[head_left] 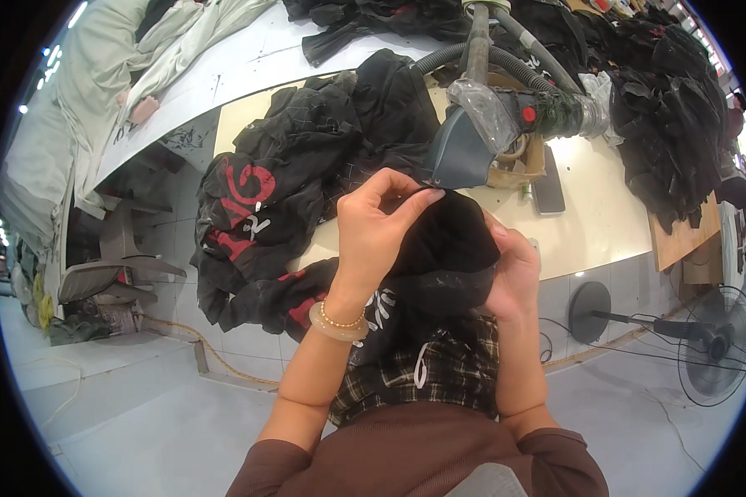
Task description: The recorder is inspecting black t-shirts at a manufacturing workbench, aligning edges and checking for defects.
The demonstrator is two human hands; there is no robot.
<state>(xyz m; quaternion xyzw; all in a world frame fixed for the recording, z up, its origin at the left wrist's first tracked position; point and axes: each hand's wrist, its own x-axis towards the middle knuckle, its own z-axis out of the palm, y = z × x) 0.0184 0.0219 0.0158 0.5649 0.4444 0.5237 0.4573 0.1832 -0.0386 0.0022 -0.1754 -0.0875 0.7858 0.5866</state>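
A black garment (448, 248) with red and white print hangs between my hands, its fabric edge pulled into a rounded opening. My left hand (373, 228) pinches the top edge between thumb and fingers, right beneath the tip of a grey-blue machine nozzle (462, 153). Whether the cloth touches that nozzle I cannot tell. On the other side, my right hand (512, 272) grips the cloth, some of its fingers hidden behind it. Lower folds of the garment drape toward my lap, over plaid cloth (423, 377) with a white drawstring.
Dark printed garments (298, 149) are heaped on the cream table (597, 236), left of the nozzle. A cardboard box (522, 166) and a phone (548, 184) lie behind it. More black clothes (671, 141) hang at the right. A standing fan (713, 344) is at lower right, a chair (112, 265) at left.
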